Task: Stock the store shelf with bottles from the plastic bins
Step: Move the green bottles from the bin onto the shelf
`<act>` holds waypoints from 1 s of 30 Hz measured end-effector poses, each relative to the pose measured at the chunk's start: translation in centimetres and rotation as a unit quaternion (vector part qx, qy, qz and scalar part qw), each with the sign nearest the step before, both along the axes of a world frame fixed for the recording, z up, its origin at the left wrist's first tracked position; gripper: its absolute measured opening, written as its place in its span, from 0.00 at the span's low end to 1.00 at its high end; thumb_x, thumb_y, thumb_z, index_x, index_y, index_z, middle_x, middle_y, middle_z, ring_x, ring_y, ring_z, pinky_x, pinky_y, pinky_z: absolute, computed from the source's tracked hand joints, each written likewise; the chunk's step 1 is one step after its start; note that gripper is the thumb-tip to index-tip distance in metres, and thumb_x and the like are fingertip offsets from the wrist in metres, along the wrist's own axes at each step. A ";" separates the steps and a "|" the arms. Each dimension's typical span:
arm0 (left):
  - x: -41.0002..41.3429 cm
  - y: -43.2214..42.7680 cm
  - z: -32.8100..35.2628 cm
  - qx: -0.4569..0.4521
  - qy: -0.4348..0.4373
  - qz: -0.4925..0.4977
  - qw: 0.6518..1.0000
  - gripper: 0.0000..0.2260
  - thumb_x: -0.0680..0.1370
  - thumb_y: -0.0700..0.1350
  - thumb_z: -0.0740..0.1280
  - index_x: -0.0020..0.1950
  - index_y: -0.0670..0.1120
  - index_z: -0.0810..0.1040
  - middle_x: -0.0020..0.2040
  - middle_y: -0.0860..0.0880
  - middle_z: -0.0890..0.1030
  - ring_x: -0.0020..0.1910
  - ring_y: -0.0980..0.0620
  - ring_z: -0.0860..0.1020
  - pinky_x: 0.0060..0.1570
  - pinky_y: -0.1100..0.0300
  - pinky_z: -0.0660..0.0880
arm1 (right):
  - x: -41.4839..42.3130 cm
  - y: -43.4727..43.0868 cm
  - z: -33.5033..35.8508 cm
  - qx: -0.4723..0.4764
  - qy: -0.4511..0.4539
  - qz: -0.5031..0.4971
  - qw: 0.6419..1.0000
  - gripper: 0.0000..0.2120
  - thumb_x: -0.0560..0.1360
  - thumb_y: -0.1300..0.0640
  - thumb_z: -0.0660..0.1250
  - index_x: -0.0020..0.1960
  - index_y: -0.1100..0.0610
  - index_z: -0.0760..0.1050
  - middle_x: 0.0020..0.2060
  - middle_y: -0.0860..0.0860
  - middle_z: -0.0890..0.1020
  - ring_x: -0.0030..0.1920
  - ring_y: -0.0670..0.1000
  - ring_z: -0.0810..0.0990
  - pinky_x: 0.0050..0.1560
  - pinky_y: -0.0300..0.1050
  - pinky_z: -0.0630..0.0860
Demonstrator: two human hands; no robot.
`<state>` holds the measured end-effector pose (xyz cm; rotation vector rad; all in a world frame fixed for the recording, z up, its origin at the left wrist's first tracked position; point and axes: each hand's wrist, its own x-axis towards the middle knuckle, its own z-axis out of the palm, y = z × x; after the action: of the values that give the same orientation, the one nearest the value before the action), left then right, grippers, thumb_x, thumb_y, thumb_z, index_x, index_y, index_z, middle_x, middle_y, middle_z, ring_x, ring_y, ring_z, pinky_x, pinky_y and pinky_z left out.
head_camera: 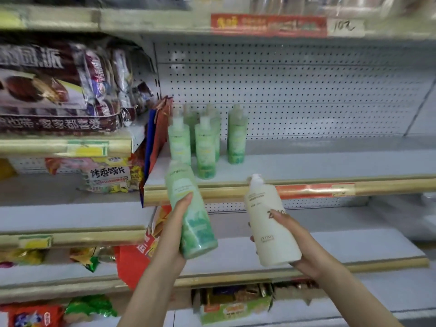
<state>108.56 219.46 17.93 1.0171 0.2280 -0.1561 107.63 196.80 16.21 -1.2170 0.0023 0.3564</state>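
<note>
head view: i'm holding a bottle in each hand, in front of the shelf (306,161), both below its front rail and not yet set down. my left hand (175,232) is wrapping round the lower half of a green bottle (198,223), fingers curled on its front, top leaning away toward the shelf. my right hand (304,245) is gripping a cream pump bottle (271,232) low on its body, fingers lying across the label, base sitting in the palm.

i'm judging both as rigid plastic, probably full, so fairly weighty for one hand. the sides are looking smooth and glossy, so likely slippery. i'm thinking mid-body is the safest place to hold, and the pump head (256,179) is no handle, since it could press down or turn.

a group of matching green bottles (205,147) is standing upright at the shelf's left end, with bare shelf to the right of them.

hard to make out: motion blur is smearing the labels. my green bottle's cap is overlapping the standing ones, so i can't separate it. the back row is partly covered, count unclear. my left thumb is hiding behind the bottle. the plastic bins aren't showing anywhere.
</note>
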 end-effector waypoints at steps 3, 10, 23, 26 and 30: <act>1.4 -2.5 1.6 -0.010 -0.013 0.017 1.000 0.19 0.66 0.55 0.71 0.52 0.47 0.78 0.33 0.48 0.81 0.35 0.48 0.79 0.45 0.51 0.76 | 0.9 -1.8 1.5 0.014 -0.010 -0.006 1.000 0.45 0.47 0.41 0.83 0.60 0.57 0.75 0.49 0.60 0.82 0.45 0.59 0.83 0.43 0.53 0.79; 7.1 -9.7 4.0 0.022 0.011 -0.011 1.000 0.15 0.72 0.54 0.70 0.52 0.46 0.78 0.37 0.47 0.82 0.36 0.49 0.80 0.40 0.56 0.76 | 4.4 -7.6 4.5 0.014 -0.037 0.023 0.999 0.34 0.47 0.42 0.82 0.50 0.54 0.83 0.45 0.58 0.83 0.43 0.57 0.83 0.44 0.53 0.79; 17.1 -13.9 3.0 0.242 -0.080 0.120 0.959 0.21 0.68 0.43 0.76 0.54 0.52 0.69 0.49 0.50 0.79 0.48 0.51 0.78 0.47 0.52 0.77 | 11.4 -16.4 5.7 -0.014 -0.021 0.027 0.999 0.34 0.58 0.42 0.75 0.61 0.54 0.74 0.52 0.58 0.81 0.44 0.55 0.82 0.42 0.49 0.80; 18.4 -13.5 3.0 0.265 -0.111 0.130 0.949 0.23 0.68 0.42 0.76 0.56 0.50 0.69 0.51 0.50 0.79 0.49 0.53 0.78 0.43 0.58 0.75 | 12.4 -16.5 5.1 -0.027 -0.019 0.033 0.999 0.37 0.57 0.41 0.77 0.62 0.55 0.74 0.52 0.58 0.81 0.45 0.55 0.82 0.46 0.51 0.78; 19.7 -13.0 1.9 0.307 -0.131 0.115 0.935 0.24 0.66 0.41 0.77 0.57 0.49 0.70 0.51 0.51 0.79 0.50 0.54 0.78 0.42 0.62 0.74 | 13.7 -16.3 4.5 -0.036 -0.011 0.040 0.998 0.42 0.50 0.40 0.80 0.61 0.54 0.74 0.53 0.57 0.82 0.46 0.54 0.82 0.45 0.50 0.78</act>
<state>128.25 206.48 19.86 1.6080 0.1512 0.2848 121.29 180.54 20.67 -1.2948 -0.0529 0.4157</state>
